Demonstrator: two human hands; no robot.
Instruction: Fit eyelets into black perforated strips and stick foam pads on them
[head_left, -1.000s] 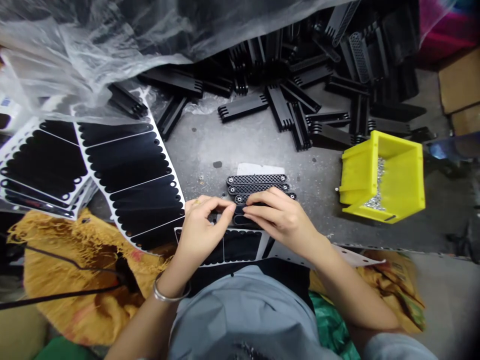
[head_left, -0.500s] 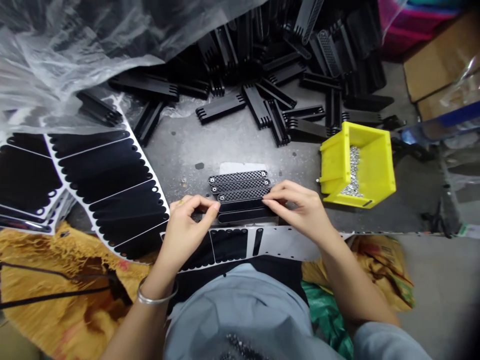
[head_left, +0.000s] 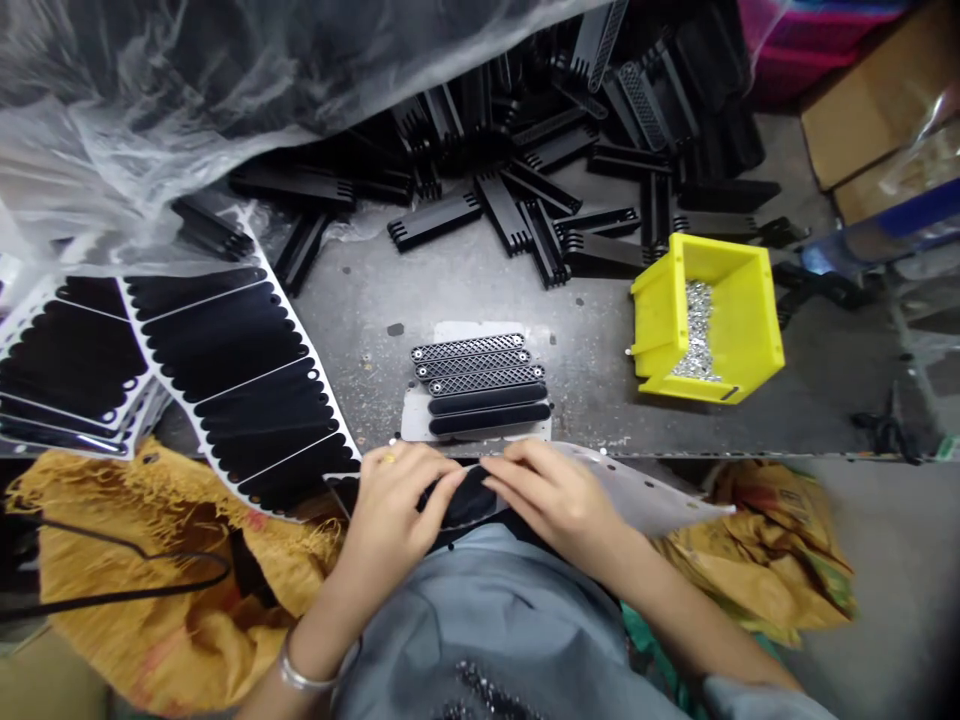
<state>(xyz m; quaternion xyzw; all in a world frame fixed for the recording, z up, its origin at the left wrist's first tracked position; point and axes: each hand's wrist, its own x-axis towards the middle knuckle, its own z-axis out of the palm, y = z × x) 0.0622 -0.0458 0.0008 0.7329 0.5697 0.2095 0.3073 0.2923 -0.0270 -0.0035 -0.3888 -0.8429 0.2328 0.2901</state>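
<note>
At the table's front edge, a white backing sheet [head_left: 637, 490] with black adhesive strips lies across my lap side, bent up between my hands. My left hand [head_left: 409, 490] pinches the sheet near the black strips, thumb and fingers together. Close by on the right, my right hand [head_left: 551, 495] pinches it too; its fingertips partly hide what they grip. Just beyond lies a row of narrow black plastic bars. Several show a lattice face, such as the lattice bar [head_left: 480, 362]; the two nearest, including the smooth-faced bar [head_left: 489, 418], look covered in plain black.
A yellow bin [head_left: 750, 330] of small shiny metal parts stands at the right. Black plastic pieces [head_left: 435, 220] are heaped at the back under clear plastic film [head_left: 187, 80]. More black sticker sheets [head_left: 247, 360] hang over the left edge, above a yellow woven sack [head_left: 150, 600].
Both hands have moved down from the nearest bars to the backing sheet and closer together. The sheet is now lifted and bent, and the bars lie uncovered by fingers.
</note>
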